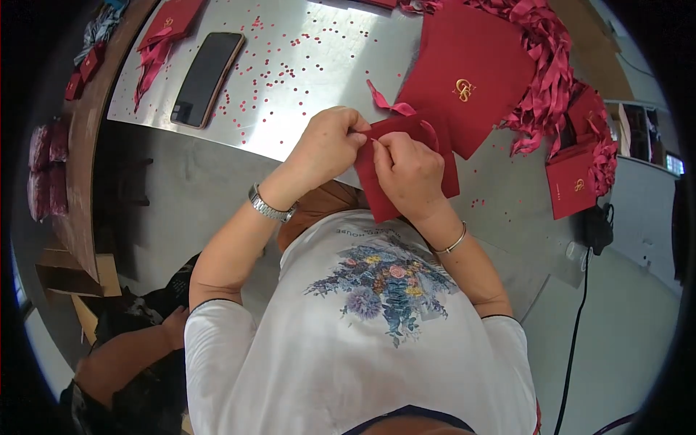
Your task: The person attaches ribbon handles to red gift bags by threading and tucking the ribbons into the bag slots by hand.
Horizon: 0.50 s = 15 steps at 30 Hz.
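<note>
White shirt fabric [377, 312] with a floral print is found nearest the camera, filling the lower middle of the frame. Above it, a red bag [375, 201] is held at the centre, in front of the near edge of the metal table [283, 22]. Its upper edge is pinched near the left corner between the thumb and forefinger of the left hand [328, 145]. The right hand [411, 174] is closed across the bag's face, with thumb and forefinger pressed together near the same edge; whether a ribbon end is also caught there cannot be told. A ribbon handle [430, 135] is looped beside the right knuckles. The bag is judged to be light and of thin, fairly stiff card, liable to crease if squeezed at the face; it is best gripped at the rim or corners. The ribbon is judged to be soft and slippery, best pinched close to its end. Larger red bags [464, 54] and heaped ribbons [544, 51] are laid at the upper right. A phone [206, 80] is placed at the upper left, and red dots [283, 71] are scattered over the tabletop.
</note>
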Each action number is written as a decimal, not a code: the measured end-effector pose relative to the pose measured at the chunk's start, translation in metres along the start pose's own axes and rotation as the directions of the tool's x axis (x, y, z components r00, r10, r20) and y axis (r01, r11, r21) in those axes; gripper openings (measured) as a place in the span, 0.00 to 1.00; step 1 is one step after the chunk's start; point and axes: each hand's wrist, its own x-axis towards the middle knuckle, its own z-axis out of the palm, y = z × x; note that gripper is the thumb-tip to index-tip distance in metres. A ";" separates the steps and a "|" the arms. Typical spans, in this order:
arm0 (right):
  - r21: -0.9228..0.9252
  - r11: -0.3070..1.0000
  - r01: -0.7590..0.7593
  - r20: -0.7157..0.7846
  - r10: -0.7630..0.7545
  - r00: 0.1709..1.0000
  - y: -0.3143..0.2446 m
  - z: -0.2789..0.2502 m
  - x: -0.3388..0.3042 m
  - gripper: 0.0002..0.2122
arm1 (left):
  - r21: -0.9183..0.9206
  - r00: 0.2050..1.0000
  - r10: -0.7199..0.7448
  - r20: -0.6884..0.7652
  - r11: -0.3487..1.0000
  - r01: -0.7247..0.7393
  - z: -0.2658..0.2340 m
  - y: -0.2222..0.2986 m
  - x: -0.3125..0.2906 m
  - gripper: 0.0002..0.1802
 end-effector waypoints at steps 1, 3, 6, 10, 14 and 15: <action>0.001 1.000 0.001 0.001 -0.001 1.000 -0.001 0.001 0.001 0.06 | 0.019 1.000 0.013 -0.015 1.000 -0.013 0.000 0.000 0.000 0.06; -0.083 0.996 0.010 0.057 -0.005 0.998 -0.003 0.002 0.003 0.07 | 0.039 0.999 0.028 -0.027 0.999 -0.027 0.001 0.001 -0.001 0.06; -0.041 0.996 -0.082 0.051 0.084 0.995 -0.002 0.005 0.003 0.07 | 0.061 0.998 0.032 -0.053 0.998 -0.029 0.001 0.003 -0.002 0.06; -0.065 0.994 -0.088 0.084 0.093 0.992 -0.003 0.004 0.004 0.07 | 0.069 0.996 0.070 -0.054 0.995 -0.067 0.000 0.000 -0.002 0.07; 0.060 0.993 -0.106 0.029 0.105 0.994 -0.002 -0.003 0.002 0.05 | -0.085 0.998 -0.055 0.032 0.995 0.058 -0.005 -0.002 0.000 0.08; 0.092 0.987 -0.134 0.030 0.131 0.991 -0.002 -0.006 0.002 0.05 | -0.090 0.998 -0.061 0.026 0.994 0.063 -0.007 -0.003 0.000 0.08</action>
